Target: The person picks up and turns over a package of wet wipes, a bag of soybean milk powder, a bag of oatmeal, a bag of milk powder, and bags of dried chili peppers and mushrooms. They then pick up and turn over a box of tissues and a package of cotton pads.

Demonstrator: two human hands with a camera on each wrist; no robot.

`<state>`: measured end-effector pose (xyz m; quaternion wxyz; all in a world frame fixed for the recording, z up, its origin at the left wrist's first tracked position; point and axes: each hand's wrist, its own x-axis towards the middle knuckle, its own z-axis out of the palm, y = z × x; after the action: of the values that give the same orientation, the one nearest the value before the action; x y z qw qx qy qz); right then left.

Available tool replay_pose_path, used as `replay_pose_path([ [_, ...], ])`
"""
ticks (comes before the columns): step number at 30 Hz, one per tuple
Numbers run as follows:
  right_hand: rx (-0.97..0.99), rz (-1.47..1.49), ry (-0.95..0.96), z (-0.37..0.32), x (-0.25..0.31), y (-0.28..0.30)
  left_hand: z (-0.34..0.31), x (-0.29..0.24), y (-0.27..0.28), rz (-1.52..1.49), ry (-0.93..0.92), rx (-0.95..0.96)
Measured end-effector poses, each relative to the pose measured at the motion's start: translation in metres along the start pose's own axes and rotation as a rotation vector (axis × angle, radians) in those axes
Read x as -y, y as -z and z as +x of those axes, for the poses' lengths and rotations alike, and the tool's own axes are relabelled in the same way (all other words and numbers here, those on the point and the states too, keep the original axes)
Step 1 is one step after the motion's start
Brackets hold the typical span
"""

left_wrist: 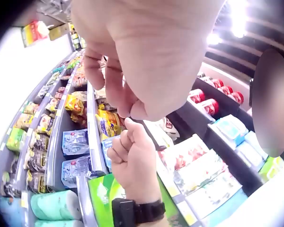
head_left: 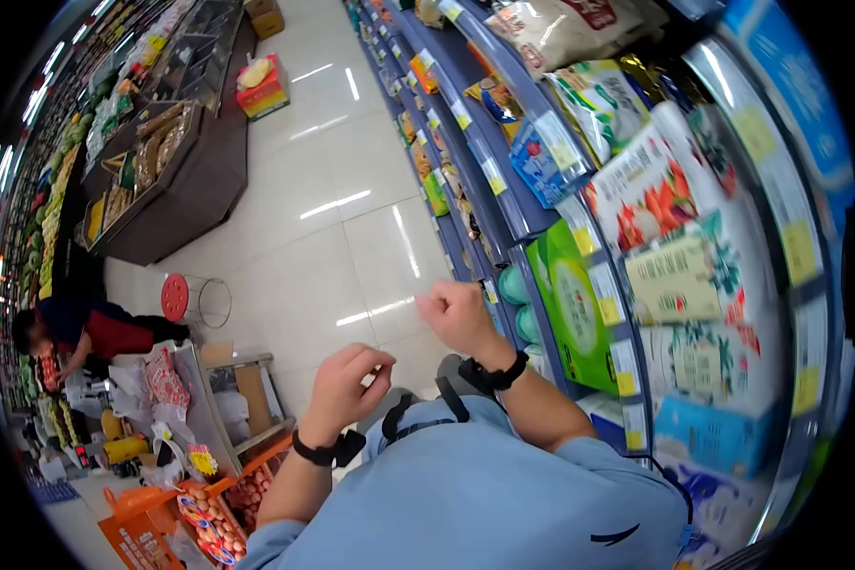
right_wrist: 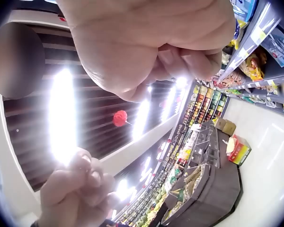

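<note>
My left hand is raised in front of the blue shirt with its fingers loosely bent and nothing between them. To its right and a little farther forward, my right hand is curled into a fist and holds nothing. In the left wrist view the right hand overlaps the shelves, its thumb lying along the bent fingers. Nearest to the right hand are turquoise rolls and a large green pack on the shelf. The left hand appears low in the right wrist view.
Blue shelving on the right carries white packs printed with red fruit. Pale floor tiles run forward along the aisle. To the left stand a dark display bin, a red stool, egg crates and a person bending.
</note>
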<state>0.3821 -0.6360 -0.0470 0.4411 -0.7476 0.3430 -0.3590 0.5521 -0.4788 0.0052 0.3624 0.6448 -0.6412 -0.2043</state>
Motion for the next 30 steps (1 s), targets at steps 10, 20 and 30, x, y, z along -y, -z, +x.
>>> replay_pose_path([
  [10,-0.17,-0.108,-0.011,0.153,-0.052,0.006,0.107,0.052,0.006,-0.005,-0.078,0.064],
  [20,0.023,-0.287,-0.112,0.283,-0.099,-0.109,0.221,0.174,0.11,-0.053,-0.171,0.004],
  [30,0.972,-0.688,-0.215,0.33,-0.207,-0.207,0.35,0.215,0.175,-0.417,-0.56,0.488],
])
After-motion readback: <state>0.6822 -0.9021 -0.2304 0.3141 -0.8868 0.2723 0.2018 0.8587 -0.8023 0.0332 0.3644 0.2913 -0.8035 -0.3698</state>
